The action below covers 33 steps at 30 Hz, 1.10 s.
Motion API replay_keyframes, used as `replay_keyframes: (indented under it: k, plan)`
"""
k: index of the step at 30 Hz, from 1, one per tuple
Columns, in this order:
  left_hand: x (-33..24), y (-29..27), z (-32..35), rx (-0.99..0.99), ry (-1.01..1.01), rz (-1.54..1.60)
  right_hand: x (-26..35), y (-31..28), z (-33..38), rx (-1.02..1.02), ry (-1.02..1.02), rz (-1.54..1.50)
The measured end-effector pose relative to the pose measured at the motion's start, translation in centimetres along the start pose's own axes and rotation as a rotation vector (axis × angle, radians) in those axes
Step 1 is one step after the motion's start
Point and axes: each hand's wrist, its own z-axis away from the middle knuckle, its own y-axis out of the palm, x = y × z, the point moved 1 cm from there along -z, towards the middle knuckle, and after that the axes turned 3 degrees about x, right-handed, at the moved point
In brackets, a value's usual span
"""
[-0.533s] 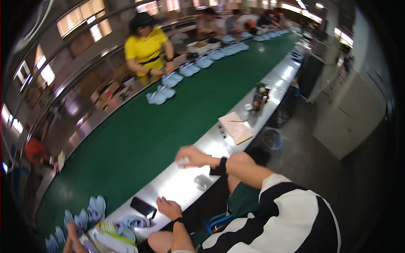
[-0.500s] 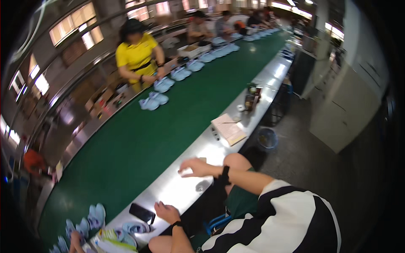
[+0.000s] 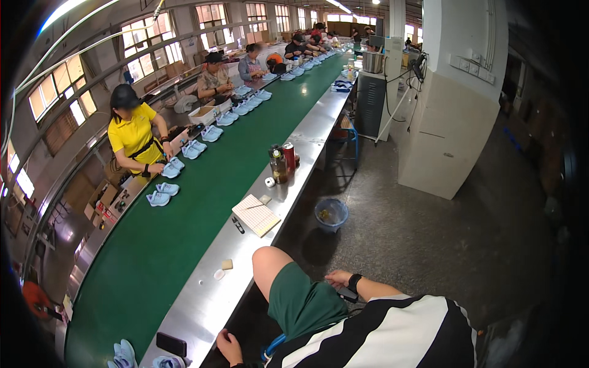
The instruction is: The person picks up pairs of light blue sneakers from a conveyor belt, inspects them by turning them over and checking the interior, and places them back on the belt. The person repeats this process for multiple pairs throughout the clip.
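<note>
Left hand [image 3: 229,348]: low, at the near edge of the metal ledge [image 3: 211,291], fingers half curled; can't tell if it touches the edge or grips anything. Right hand [image 3: 338,279]: off the ledge, beside the green shorts [image 3: 305,302], fingers bent; can't tell if it's pinching something. Dark object [image 3: 348,295] just below that wrist, type unclear, contact unclear.

Phone [image 3: 171,345] lies flat on the ledge, left of the left hand and apart from it, close to the belt side. Pale shoe [image 3: 169,362] just below it, cut by the frame.

Edges: ledge is a narrow strip, green belt [image 3: 159,257] on one side, drop to the floor [image 3: 392,239] on the other. Open metal from the phone up to the white disc [image 3: 219,275] and tan block [image 3: 227,264]. Notebook [image 3: 256,215] beyond, its corner near the floor-side edge. Wide stretch of belt surface between ledge and the far-side shoe row [image 3: 194,149].

Containers: bottle [image 3: 278,165] with dark contents, standing by a red can [image 3: 289,154]. Bin [image 3: 330,227] on the floor, yellowish litter inside. White box [image 3: 202,115] across the belt, brownish contents, too small to identify.
</note>
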Motion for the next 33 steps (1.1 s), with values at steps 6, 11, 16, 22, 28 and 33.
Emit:
replay_keyframes:
  k: [6, 11, 16, 22, 28, 33]
  plan:
    - [9.0, 4.6, 5.2, 0.751, 0.341, -0.468, -9.2, 0.8, 1.5, 0.249, -0.107, 0.598]
    - [13.1, 7.1, 7.4, 0.716, -0.562, 0.262, -12.1, 0.4, -0.1, 0.244, 0.021, 0.749]
    - [10.6, 6.9, 8.8, 0.661, -1.009, 0.578, -11.1, 0.6, -0.6, 0.216, 0.109, 0.785]
    - [8.2, 4.5, 8.8, 0.879, -1.117, 0.593, -9.6, 2.1, -0.3, 0.218, 0.181, 0.84]
    - [8.2, 4.4, 7.9, 1.081, -1.083, 0.464, -7.5, 4.5, -0.7, 0.221, 0.254, 0.905]
    - [9.0, 5.2, 6.4, 1.137, -1.183, 0.814, -5.5, 7.5, -0.7, 0.207, 0.338, 0.904]
